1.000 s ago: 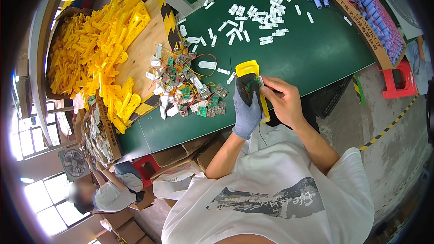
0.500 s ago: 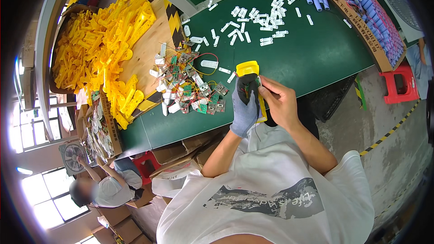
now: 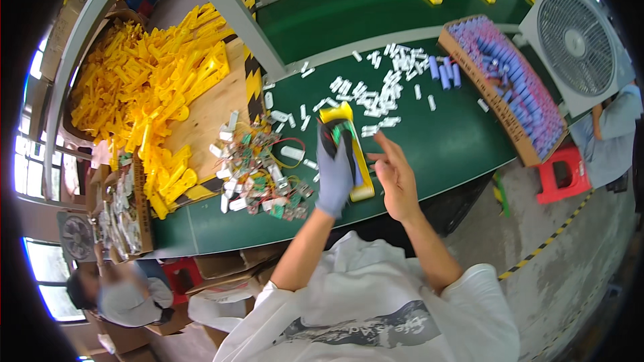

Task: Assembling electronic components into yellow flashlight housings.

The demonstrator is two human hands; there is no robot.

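My left hand (image 3: pixel 335 177), in a grey glove with dark fingers, is wrapped round a long yellow plastic housing (image 3: pixel 363 192). A green circuit board (image 3: pixel 341 130) shows inside its upper end, partly hidden by the glove's fingers. My bare right hand (image 3: pixel 397 184) is apart from the housing, just to its right, with fingers spread and nothing visible in them. Left of the gloved hand, wired circuit boards with white pieces (image 3: pixel 261 177) lie in a heap on the green table (image 3: pixel 463 137). Small white plastic parts (image 3: pixel 386 94) are scattered beyond my hands.
A cardboard box (image 3: pixel 496 100) of cylindrical cells stands at the right, loose cells (image 3: pixel 445 72) beside it. Yellow housings (image 3: pixel 147 87) are piled at the left. Behind a metal post (image 3: pixel 231 10) runs a green conveyor (image 3: pixel 329 10). A fan (image 3: pixel 575 43), red stool (image 3: pixel 565 173) and other people (image 3: pixel 131 302) are around.
My right hand has come off the yellow housing and opened. The housing, still in my left hand, has shifted left. The view has tilted, bringing the conveyor and more of the fan into sight.
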